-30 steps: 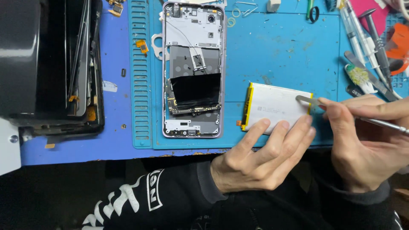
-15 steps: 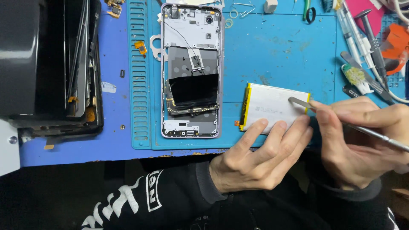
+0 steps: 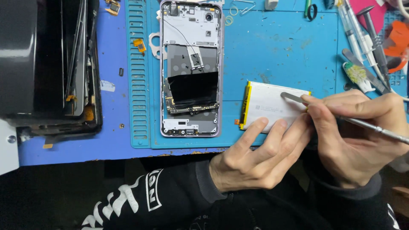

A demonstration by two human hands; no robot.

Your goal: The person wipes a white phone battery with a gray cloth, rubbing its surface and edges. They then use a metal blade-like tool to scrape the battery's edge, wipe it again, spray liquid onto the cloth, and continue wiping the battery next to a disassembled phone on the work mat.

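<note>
Left hand (image 3: 255, 157) steadies the battery (image 3: 270, 104); right hand (image 3: 358, 136) grips a spudger (image 3: 341, 119), seemingly touching it.

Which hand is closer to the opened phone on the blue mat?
Left. The left hand lies just right of the opened phone, fingers on the white battery. The right hand is farther right, past the battery, holding a metal pry tool.

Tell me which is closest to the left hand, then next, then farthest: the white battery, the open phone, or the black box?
1. White battery: under the left hand's fingers.
2. Open phone: mid-mat, to the left.
3. Black box: far left edge.
</note>
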